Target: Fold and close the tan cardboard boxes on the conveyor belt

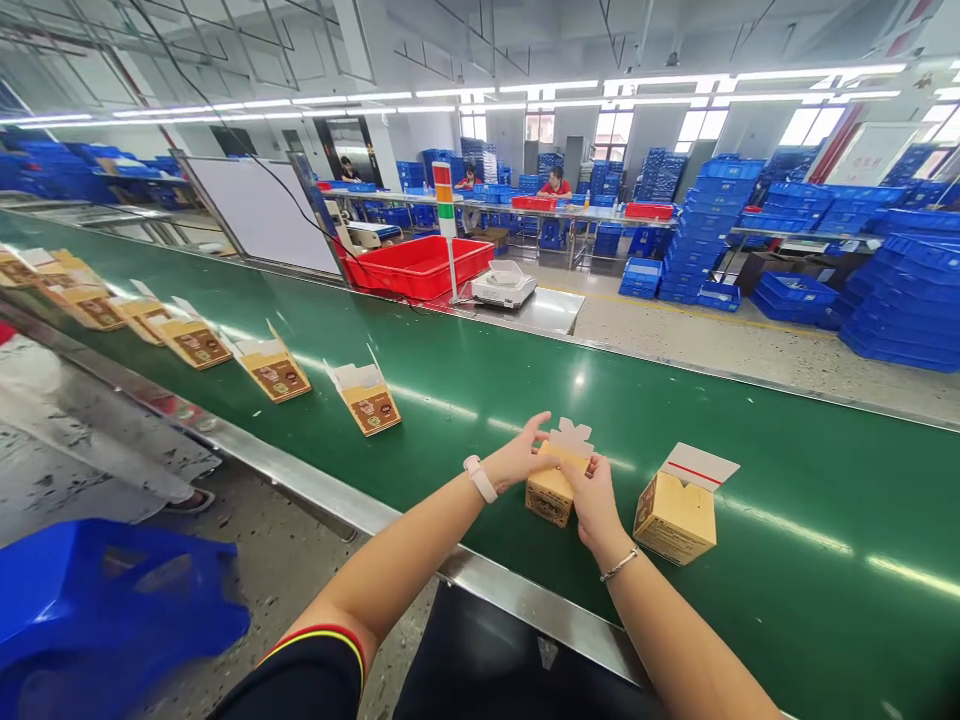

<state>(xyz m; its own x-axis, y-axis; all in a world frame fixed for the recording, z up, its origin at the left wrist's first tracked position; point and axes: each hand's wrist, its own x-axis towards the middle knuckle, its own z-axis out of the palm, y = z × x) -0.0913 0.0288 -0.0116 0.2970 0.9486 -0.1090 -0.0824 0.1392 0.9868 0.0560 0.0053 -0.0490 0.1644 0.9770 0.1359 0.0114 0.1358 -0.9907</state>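
On the green conveyor belt (480, 400) stands a small yellow-brown carton (549, 497) with white flaps raised at its top. My left hand (523, 455) is at its left side and upper edge, fingers bent round the flaps. From the right, my right hand (595, 497) grips the same carton, its thumb near the front top edge. The two hands nearly meet over the carton's top. Just right of them sits another carton (679, 520), its white lid flap with a red stripe tilted up. The inside of the held carton is hidden.
Several open cartons (375, 408) stand in a line on the belt to the left. Beyond the belt are a red bin (424, 268), a white scale (504, 285) and a signal light (445, 200). A blue stool (112, 610) is at lower left; people sit far behind.
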